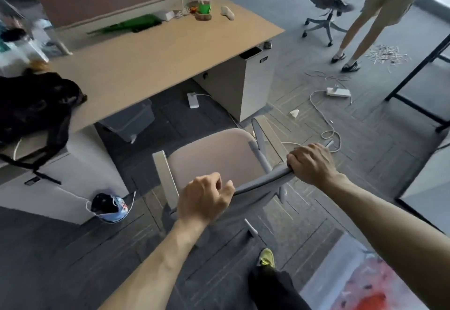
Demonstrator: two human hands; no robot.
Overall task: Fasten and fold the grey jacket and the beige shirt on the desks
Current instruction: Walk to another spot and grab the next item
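Left grip (204, 197), right grip (310, 163), holding chair back (263, 182)

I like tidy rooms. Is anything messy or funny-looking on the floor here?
Yes. Pale scraps lie scattered on the carpet by a standing person's feet, and a white power strip trails loose cable nearby.

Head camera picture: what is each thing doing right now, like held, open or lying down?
chair, upright, back rim held by both hands
left hand, grips the chair back
right hand, grips the chair back
drawer, a little open
black bag, slumped on the desk edge
power strip, lying flat, cable attached
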